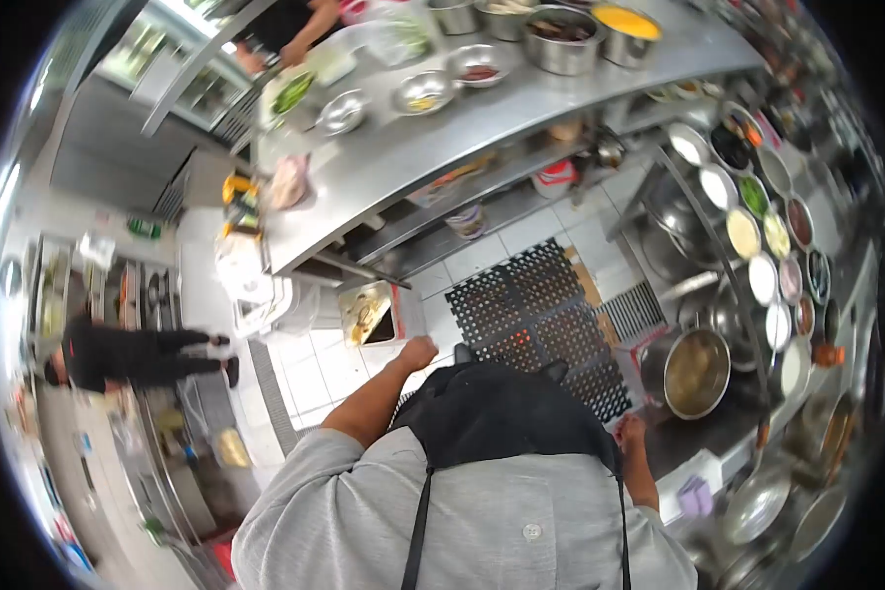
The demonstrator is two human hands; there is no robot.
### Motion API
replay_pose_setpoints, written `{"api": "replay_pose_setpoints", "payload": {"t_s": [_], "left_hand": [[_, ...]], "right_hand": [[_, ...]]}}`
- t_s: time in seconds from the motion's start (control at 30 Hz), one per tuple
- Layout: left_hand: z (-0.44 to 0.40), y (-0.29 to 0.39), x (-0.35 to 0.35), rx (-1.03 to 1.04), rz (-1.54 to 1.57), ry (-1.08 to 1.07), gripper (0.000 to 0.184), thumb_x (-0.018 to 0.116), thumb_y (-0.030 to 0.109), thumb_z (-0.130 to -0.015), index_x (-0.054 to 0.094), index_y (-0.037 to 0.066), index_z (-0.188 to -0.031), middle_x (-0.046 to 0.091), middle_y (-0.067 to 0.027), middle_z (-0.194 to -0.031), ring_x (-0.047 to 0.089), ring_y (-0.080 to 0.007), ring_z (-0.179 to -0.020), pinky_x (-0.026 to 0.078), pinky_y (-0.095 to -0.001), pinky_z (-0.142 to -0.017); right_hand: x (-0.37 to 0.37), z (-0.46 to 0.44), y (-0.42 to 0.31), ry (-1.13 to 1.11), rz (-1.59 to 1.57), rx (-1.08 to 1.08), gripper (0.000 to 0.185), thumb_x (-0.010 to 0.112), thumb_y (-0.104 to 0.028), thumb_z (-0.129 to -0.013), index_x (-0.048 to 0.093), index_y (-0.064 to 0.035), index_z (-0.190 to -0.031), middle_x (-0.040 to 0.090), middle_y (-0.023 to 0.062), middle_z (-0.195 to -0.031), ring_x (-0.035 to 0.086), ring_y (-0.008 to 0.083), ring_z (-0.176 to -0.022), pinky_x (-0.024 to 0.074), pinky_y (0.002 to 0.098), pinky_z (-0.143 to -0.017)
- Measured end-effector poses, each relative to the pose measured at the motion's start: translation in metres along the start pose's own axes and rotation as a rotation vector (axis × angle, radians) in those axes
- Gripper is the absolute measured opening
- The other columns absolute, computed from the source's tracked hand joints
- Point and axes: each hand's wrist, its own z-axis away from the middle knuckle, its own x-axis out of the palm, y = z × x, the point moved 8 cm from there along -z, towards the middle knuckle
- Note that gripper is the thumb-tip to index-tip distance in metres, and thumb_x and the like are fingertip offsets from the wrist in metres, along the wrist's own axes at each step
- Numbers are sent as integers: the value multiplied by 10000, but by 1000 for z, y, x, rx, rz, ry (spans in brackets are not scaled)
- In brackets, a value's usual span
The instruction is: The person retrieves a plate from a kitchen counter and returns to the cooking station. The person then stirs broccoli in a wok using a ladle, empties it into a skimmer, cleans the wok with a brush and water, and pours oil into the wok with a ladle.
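Observation:
My left hand [419,354] is held out in front of my black apron [511,418], its fingers curled closed with nothing showing in them. Nearest to it is an open container [371,313] on the floor with brownish matter inside. My right hand [630,431] hangs at my other side, also curled closed, and no object shows in it. Close to that hand stands a large steel pot [696,374] with cloudy liquid in it. A purple cloth or sponge [696,497] lies on a white surface just below.
A steel worktable [403,162] bears bowls and pots [563,44]. A black rubber mat [536,305] covers the tiles ahead. On the right, a counter holds several ingredient containers [743,233] and pans [757,503]. A person in black [118,354] stands left; another person's hand [293,53] is at the far table.

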Motion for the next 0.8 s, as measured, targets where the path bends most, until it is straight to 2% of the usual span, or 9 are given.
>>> {"api": "replay_pose_setpoints", "payload": {"t_s": [0.07, 0.17, 0.33, 0.37, 0.43, 0.47, 0.5, 0.57, 0.8], "left_hand": [[52, -57, 56, -208, 316, 175, 346, 551, 208, -739, 569, -34, -985, 599, -272, -908, 574, -437, -841, 463, -460, -851], [127, -84, 112, -249, 284, -123, 158, 609, 188, -676, 661, 50, -621, 653, -159, -760, 619, -363, -821, 502, -454, -770], [271, -129, 180, -884, 1052, 235, 297, 483, 250, -826, 617, 2, -734, 647, -213, -753, 645, -337, -658, 530, -432, -673], [276, -144, 222, -494, 781, 376, 230, 504, 201, -814, 613, 9, -750, 647, -183, -735, 648, -306, -614, 542, -403, -604], [336, -139, 241, -1116, 1548, 214, 166, 609, 185, -795, 644, 35, -858, 655, -114, -790, 670, -230, -688, 550, -380, -526], [341, -160, 283, -992, 1333, 108, 165, 646, 167, -775, 658, 50, -890, 667, -90, -783, 673, -210, -691, 557, -375, -562], [339, -182, 330, -772, 1239, 97, 165, 664, 122, -736, 664, 63, -889, 677, -76, -793, 672, -210, -678, 558, -382, -603], [352, -190, 294, -574, 487, -43, 148, 638, 157, -710, 678, 64, -818, 671, -140, -830, 660, -293, -779, 534, -428, -725], [401, -284, 217, -1029, 1175, 870, 165, 595, 171, -818, 600, 50, -928, 654, -178, -844, 634, -325, -819, 500, -393, -734]], "right_hand": [[21, -3, -32, 69, 436, -153, 296, 473, -273, -926, 446, -109, -680, 432, 38, -525, 434, 180, -374, 339, 332, -314], [80, -15, -59, 63, 601, -224, 242, 500, -243, -904, 477, -103, -709, 458, 39, -518, 438, 173, -368, 339, 318, -302], [245, -48, -39, -226, 862, -270, 107, 487, -232, -881, 542, -159, -825, 458, 6, -599, 438, 175, -440, 360, 331, -369], [281, -65, -13, -343, 713, -120, 88, 491, -203, -883, 542, -141, -847, 475, 12, -614, 465, 177, -462, 386, 331, -379], [354, -81, 23, -542, 440, 194, 62, 500, -146, -885, 543, -103, -892, 509, 24, -644, 519, 180, -507, 439, 332, -398], [404, -29, 51, -546, 502, 198, 62, 500, -146, -885, 543, -103, -892, 509, 24, -644, 519, 180, -507, 439, 332, -398], [473, 62, 52, -362, 1139, -468, 90, 498, -139, -900, 548, -75, -861, 527, 32, -657, 531, 156, -512, 466, 312, -413], [531, 103, 107, -448, 1380, -448, 171, 497, -198, -925, 543, -62, -831, 547, 38, -671, 530, 138, -503, 464, 302, -405], [609, 152, 214, -674, 2120, -455, 332, 537, -277, -903, 547, -15, -699, 550, 82, -606, 547, 184, -471, 442, 329, -398]]}}
